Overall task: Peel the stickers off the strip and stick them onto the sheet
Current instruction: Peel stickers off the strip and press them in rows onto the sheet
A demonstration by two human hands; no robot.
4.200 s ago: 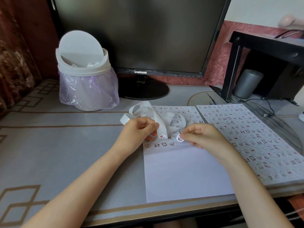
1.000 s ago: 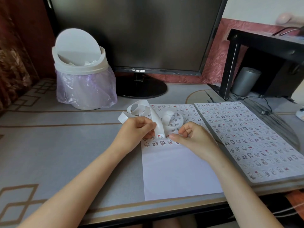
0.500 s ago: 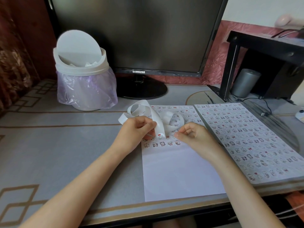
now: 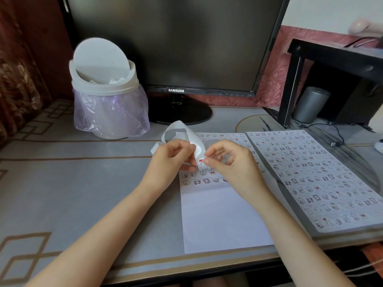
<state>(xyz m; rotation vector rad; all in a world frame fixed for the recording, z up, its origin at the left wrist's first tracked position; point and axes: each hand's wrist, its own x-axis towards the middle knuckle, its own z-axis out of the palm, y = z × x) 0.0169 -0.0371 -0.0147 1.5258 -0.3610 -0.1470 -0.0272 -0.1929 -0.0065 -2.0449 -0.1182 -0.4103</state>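
Note:
A white curled sticker strip (image 4: 182,132) loops up above the white sheet (image 4: 219,216). My left hand (image 4: 170,162) grips the strip near its lower end. A small sticker with a red heart (image 4: 201,161) sits at that end, and my right hand (image 4: 230,162) pinches at its edge with thumb and forefinger. The sheet lies flat on the desk; several rows of small cartoon stickers fill its upper part, while the lower part is blank. Both hands hover just above the sticker rows.
A second sheet (image 4: 315,177) fully covered with stickers lies to the right. A white swing-lid bin (image 4: 107,94) with a purple bag stands at the back left. A dark monitor (image 4: 172,44) stands behind. A black shelf (image 4: 335,59) and grey cylinder (image 4: 310,104) are at the back right.
My right hand has moved left from the sheet to the strip's lower end and now pinches at the heart sticker. My left hand has kept hold of the strip.

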